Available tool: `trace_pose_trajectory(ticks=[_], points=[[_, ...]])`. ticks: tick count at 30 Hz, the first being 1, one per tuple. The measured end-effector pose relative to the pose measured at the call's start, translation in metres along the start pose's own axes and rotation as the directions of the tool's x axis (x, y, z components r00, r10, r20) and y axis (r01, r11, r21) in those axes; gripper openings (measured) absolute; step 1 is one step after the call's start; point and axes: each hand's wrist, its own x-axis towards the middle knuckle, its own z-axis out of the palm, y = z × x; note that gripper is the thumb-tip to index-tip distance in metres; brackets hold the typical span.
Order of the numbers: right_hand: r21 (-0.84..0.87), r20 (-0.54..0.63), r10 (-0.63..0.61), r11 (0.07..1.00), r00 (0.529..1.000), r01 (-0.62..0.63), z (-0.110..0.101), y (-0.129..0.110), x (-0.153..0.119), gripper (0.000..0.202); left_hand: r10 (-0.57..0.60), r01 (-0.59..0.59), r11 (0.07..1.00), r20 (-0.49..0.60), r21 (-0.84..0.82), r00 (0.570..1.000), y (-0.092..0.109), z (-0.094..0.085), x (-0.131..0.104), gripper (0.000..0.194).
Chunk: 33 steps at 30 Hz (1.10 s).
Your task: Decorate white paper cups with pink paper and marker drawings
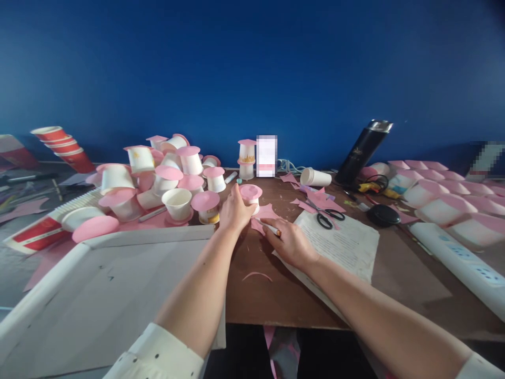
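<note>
My left hand (232, 209) is closed on a small white paper cup (254, 204) topped with a round pink paper disc (251, 192). Just to its right, my right hand (292, 243) grips a slim white marker (268, 226) with an orange band, its end pointing at the cup. Pink paper scraps (269, 211) lie between the hands and beyond them. Under the right wrist is a printed sheet (347, 242), with black-handled scissors (330, 217) at its top edge. The cup's lower left side is hidden by my fingers.
Many pink-topped cups (158, 181) crowd the left, behind a grey board (118, 295). Two stacked cups (246, 158) stand at the back. On the right are a black flask (363, 152), a white power strip (461, 263) and rows of pink-topped cups (442, 202).
</note>
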Motion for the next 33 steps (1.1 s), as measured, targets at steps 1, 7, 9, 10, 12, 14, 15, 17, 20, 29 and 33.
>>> trace_pose_trajectory(ticks=[1, 7, 9, 10, 12, 14, 15, 17, 20, 29, 33], points=[[0.001, 0.006, 0.001, 1.000, 1.000, -0.001, 0.000, -0.001, 0.000, 0.035, 0.000, 0.000, 1.000, -0.002, 0.001, 1.000, 0.000, 0.000, 0.000, 0.082], [0.007, 0.042, 0.022, 1.000, 0.999, -0.022, -0.003, -0.004, -0.001, 0.036, 0.001, -0.001, 1.000, 0.007, 0.009, 1.000, -0.002, 0.001, 0.001, 0.084], [0.004, 0.045, 0.022, 1.000, 0.999, -0.022, -0.003, -0.005, -0.002, 0.036, 0.003, -0.003, 1.000, 0.002, 0.001, 1.000, -0.002, 0.002, 0.001, 0.084], [0.001, 0.044, 0.021, 1.000, 0.999, -0.021, -0.003, -0.005, -0.002, 0.036, 0.004, -0.004, 1.000, 0.000, -0.002, 1.000, -0.003, 0.002, 0.001, 0.084], [-0.006, 0.040, 0.022, 1.000, 0.999, -0.022, -0.003, -0.006, -0.003, 0.035, 0.005, -0.005, 1.000, -0.002, -0.005, 1.000, -0.003, 0.002, 0.001, 0.084], [-0.008, 0.038, 0.023, 1.000, 0.999, -0.023, -0.003, -0.006, -0.004, 0.035, 0.008, -0.008, 1.000, -0.001, -0.005, 1.000, -0.003, 0.002, 0.001, 0.084], [-0.008, 0.039, 0.024, 1.000, 0.999, -0.023, -0.003, -0.006, -0.004, 0.035, 0.009, -0.009, 1.000, -0.001, -0.003, 1.000, -0.003, 0.002, 0.001, 0.083], [-0.011, 0.042, 0.026, 1.000, 0.999, -0.026, -0.003, -0.006, -0.004, 0.035, 0.010, -0.010, 1.000, 0.003, 0.005, 1.000, -0.003, 0.001, 0.001, 0.083], [-0.013, 0.041, 0.038, 0.999, 0.998, -0.037, -0.002, -0.006, -0.004, 0.035, -0.003, 0.003, 1.000, 0.015, 0.027, 1.000, -0.002, 0.000, 0.000, 0.084], [0.231, -0.336, 0.042, 0.972, 0.941, 0.039, -0.014, 0.009, -0.002, 0.029, 0.099, -0.111, 0.992, -0.171, -0.060, 0.980, -0.005, 0.004, 0.002, 0.078], [0.285, -0.479, 0.136, 0.958, 0.867, 0.007, -0.026, 0.017, -0.002, 0.028, 0.121, -0.157, 0.976, -0.225, -0.149, 0.967, -0.007, 0.007, 0.003, 0.081]])
